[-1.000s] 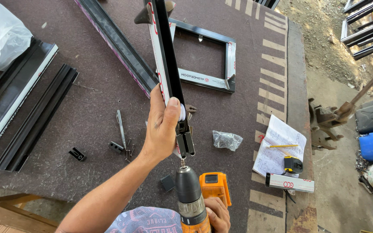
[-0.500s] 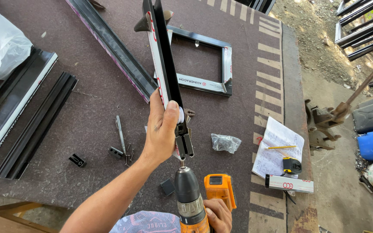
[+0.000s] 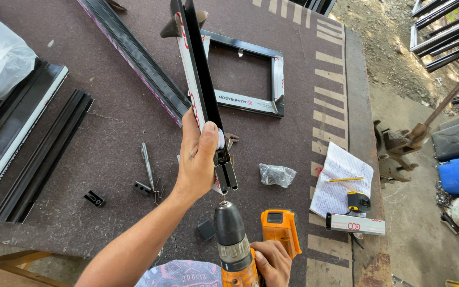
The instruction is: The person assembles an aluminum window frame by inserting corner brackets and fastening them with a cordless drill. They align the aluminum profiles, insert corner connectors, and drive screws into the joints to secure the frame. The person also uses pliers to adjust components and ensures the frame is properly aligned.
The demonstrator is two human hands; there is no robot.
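Note:
My left hand (image 3: pixel 197 159) grips a long black aluminium profile (image 3: pixel 197 79) with a white protective film, holding it tilted above the brown table (image 3: pixel 112 127) with its near end pointing toward me. My right hand (image 3: pixel 272 261) holds an orange and black cordless drill (image 3: pixel 235 239) upright. The drill's bit touches the near end of the profile, just below my left hand's fingers.
A black rectangular frame (image 3: pixel 274 79) lies at the back of the table, a long profile (image 3: pixel 134 58) beside it. More profiles (image 3: pixel 33 143) lie left, by a white plastic bag (image 3: pixel 1 53). Loose screws and a bit (image 3: pixel 147 170), a small bag (image 3: pixel 277 174), a notebook (image 3: pixel 341 180) and tape measure (image 3: pixel 358 201) lie nearby.
The view has shifted slightly; both hands, the profile and the drill hold nearly the same pose, the drill bit staying at the profile's near end.

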